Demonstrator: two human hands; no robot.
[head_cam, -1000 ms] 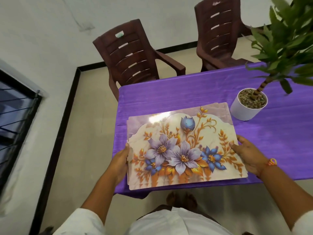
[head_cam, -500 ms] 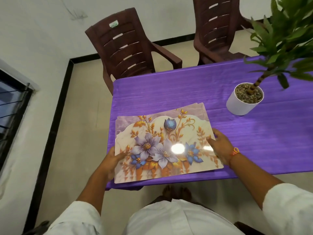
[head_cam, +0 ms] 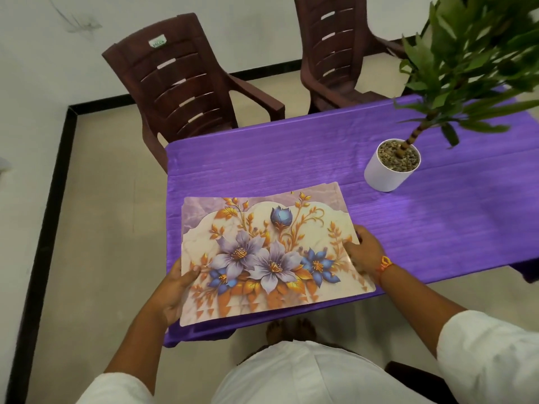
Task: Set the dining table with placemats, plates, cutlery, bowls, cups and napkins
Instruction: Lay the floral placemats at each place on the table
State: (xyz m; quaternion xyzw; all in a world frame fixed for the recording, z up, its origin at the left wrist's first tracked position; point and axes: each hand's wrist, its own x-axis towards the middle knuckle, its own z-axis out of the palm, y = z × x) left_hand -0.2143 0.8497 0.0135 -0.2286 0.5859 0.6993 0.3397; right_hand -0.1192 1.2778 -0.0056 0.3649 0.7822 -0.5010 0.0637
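Note:
A stack of floral placemats [head_cam: 271, 252], cream with purple and blue flowers and gold leaves, lies on the near left corner of the table with the purple cloth [head_cam: 291, 158]. Edges of lower mats peek out along the far side. My left hand [head_cam: 175, 287] grips the stack's left edge, thumb on top and fingers underneath. My right hand [head_cam: 361, 252] holds the right edge, thumb on the top mat. The stack's near edge overhangs the table's front edge slightly.
A potted plant in a white pot [head_cam: 390, 167] stands on the table to the right of the mats, its leaves spreading overhead. Two brown plastic chairs [head_cam: 186, 86] [head_cam: 332, 51] stand along the table's far side. Beige floor lies to the left.
The view has shifted, so the stack sits more central. My left thumb now lies further over the top mat's left edge. My right hand stays on the right edge.

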